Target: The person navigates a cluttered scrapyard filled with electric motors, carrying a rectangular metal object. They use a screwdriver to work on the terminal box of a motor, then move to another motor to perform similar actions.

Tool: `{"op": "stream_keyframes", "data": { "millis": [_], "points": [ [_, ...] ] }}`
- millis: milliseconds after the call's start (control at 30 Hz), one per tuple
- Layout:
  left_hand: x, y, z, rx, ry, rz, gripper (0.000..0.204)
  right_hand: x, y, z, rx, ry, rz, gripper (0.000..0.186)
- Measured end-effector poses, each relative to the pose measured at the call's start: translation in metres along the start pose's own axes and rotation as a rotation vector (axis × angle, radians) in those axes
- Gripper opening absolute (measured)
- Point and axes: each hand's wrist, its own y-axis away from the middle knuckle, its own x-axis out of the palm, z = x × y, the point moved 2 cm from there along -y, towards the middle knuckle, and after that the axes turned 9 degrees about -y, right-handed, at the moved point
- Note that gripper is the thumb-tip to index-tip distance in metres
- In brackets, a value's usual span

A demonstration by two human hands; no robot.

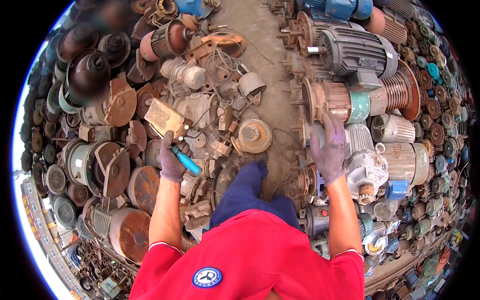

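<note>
My left hand (173, 159), in a dark stained glove, is closed around a tool with a bright blue handle (186, 161). The handle points down and right out of my fist; my fingers cover its other end. Just beyond my fingers is a worn yellowish box-shaped block (167, 118). Whether it touches the hand or is joined to the tool, I cannot tell. My right hand (329, 149), gloved too, holds nothing, and its fingers are stretched forward. Its fingertips are nearest a rusty ribbed motor (336, 101) with a green band; contact is unclear.
Old electric motors crowd both sides, including a large dark grey one (357, 52) and a pale grey gear unit (367, 172). A dirt path (270, 60) runs ahead between the rows. Loose cable (220, 65) and a round rusty part (254, 136) lie near my feet.
</note>
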Motion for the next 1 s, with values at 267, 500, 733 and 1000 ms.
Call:
{"op": "stream_keyframes", "data": {
  "millis": [267,500,733,1000],
  "points": [
    [-0.053,-0.024,-0.034,0.106,0.135,-0.004,0.041,0.158,-0.09,-0.113,0.272,0.329,0.258,0.071],
    [-0.109,0.015,-0.052,0.224,0.224,-0.091,0.041,0.152,-0.108,-0.109,0.486,0.311,0.423,0.078],
    [-0.127,0.054,-0.061,0.389,0.279,-0.174,0.039,0.125,-0.132,-0.09,0.551,0.458,0.78,0.062],
    [-0.126,0.071,-0.087,0.485,0.226,-0.517,0.042,0.085,-0.347,0.025,-0.001,0.424,0.526,0.037]
  ]
}}
